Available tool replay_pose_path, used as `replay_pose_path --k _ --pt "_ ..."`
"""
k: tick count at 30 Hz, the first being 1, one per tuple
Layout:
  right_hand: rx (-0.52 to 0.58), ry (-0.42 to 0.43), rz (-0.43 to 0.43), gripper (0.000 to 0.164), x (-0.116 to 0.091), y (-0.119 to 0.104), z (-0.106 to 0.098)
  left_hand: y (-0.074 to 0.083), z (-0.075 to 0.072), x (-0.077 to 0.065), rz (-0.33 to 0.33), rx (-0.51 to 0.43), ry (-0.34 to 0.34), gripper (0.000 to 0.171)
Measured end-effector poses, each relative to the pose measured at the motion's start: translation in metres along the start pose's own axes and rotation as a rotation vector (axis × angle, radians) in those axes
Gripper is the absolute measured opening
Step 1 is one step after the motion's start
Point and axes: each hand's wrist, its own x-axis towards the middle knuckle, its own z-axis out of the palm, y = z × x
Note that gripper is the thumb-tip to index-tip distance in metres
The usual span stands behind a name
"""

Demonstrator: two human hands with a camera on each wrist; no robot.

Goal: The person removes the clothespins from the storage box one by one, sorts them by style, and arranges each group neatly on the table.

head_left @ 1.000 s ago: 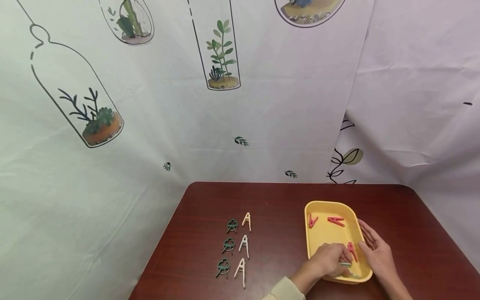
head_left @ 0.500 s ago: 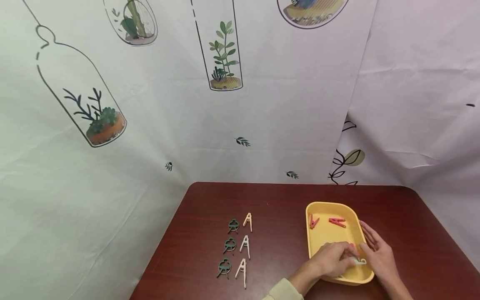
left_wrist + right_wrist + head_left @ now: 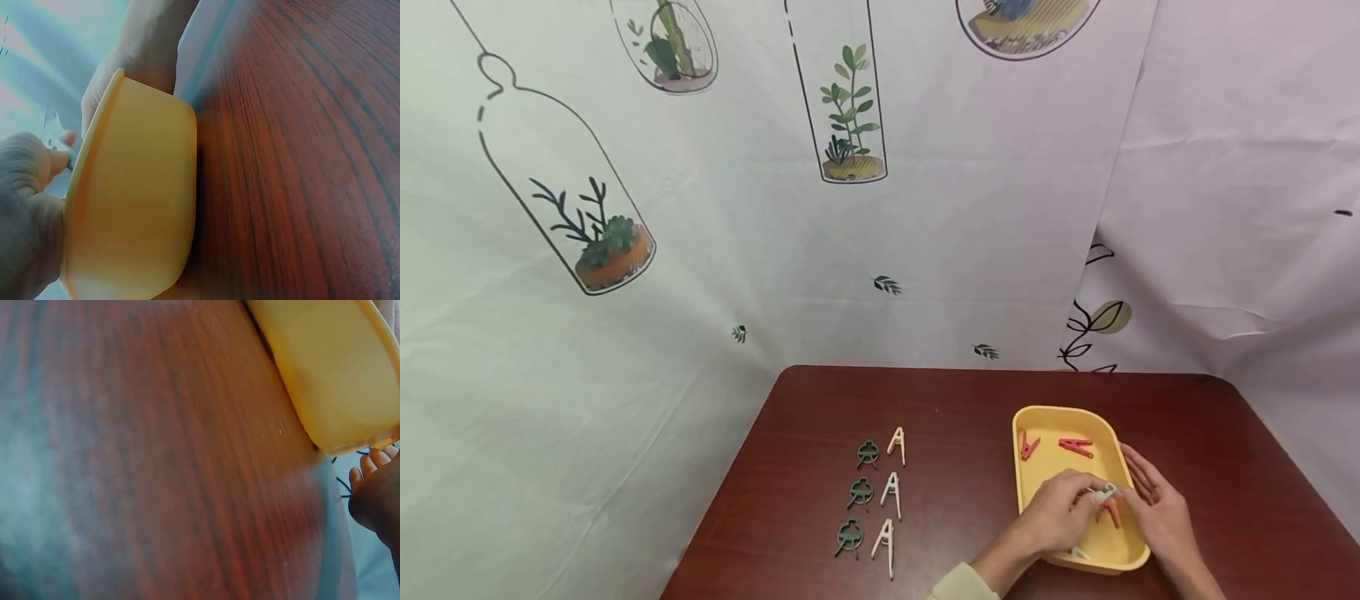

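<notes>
My left hand (image 3: 1060, 512) is over the yellow plastic tray (image 3: 1037, 475) and pinches a small pale green-white clip (image 3: 1107, 492) between thumb and fingers. Beneath the clip, partly covered, lies a red clothespin (image 3: 1112, 514). My right hand (image 3: 1161, 517) grips the tray's right side, fingers along the outer wall and thumb at the rim, its tip close to the clip. Two more red clothespins (image 3: 1028, 446) (image 3: 1076, 447) lie at the tray's far end. Another pale piece (image 3: 1078, 552) shows at the near end, partly hidden by my left hand.
Left of the tray, three green round clips (image 3: 849, 537) stand in a column beside three cream clothespins (image 3: 885, 546) on the dark red wooden table (image 3: 955, 492). A printed fabric backdrop (image 3: 970, 217) hangs behind the table's far edge.
My left hand has picked the pale clip up from the tray's near end and raised it toward my right thumb. The right hand keeps its hold on the tray.
</notes>
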Motion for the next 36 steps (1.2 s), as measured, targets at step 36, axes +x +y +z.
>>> replay_pose_path --k 36 --pt "0.022 0.001 -0.025 0.058 -0.001 0.0 0.001 -0.005 0.012 -0.006 0.162 -0.613 0.505 0.019"
